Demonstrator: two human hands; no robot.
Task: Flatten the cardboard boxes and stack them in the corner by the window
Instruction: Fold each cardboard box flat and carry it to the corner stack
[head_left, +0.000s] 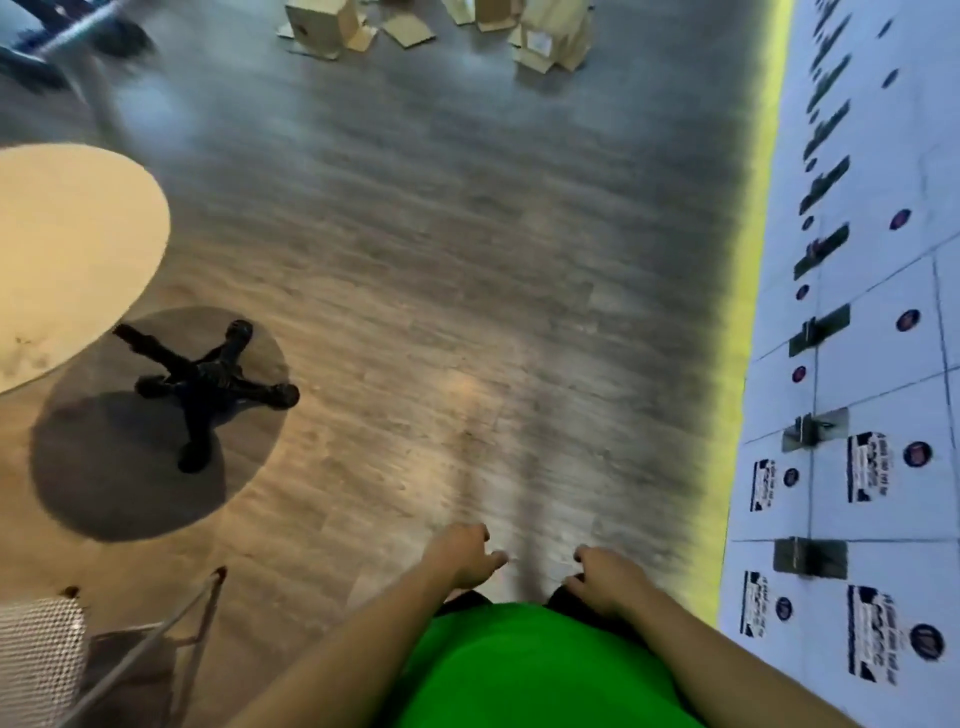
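Grey-brown wood floor (415, 260), blurred by motion. Round pale bench (67, 249) at left, its black star-shaped base (208, 384) under it. White wall of lockers (857, 415) at right w/ a yellow strip (748, 312) along the bottom. Cardboard boxes (332, 26) stand far ahead on the floor, cut off by the top edge, some flaps lying open. Left hand (462, 556) & right hand (602, 577) hang low in front of a green shirt (530, 670); each grip loosely curled, holding nothing. Mesh chair (41, 649) bottom left, only partly seen.

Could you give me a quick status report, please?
Left hand and right hand loosely curled, empty. Cardboard boxes standing far ahead, unflattened. Bare floor between; round table off left.
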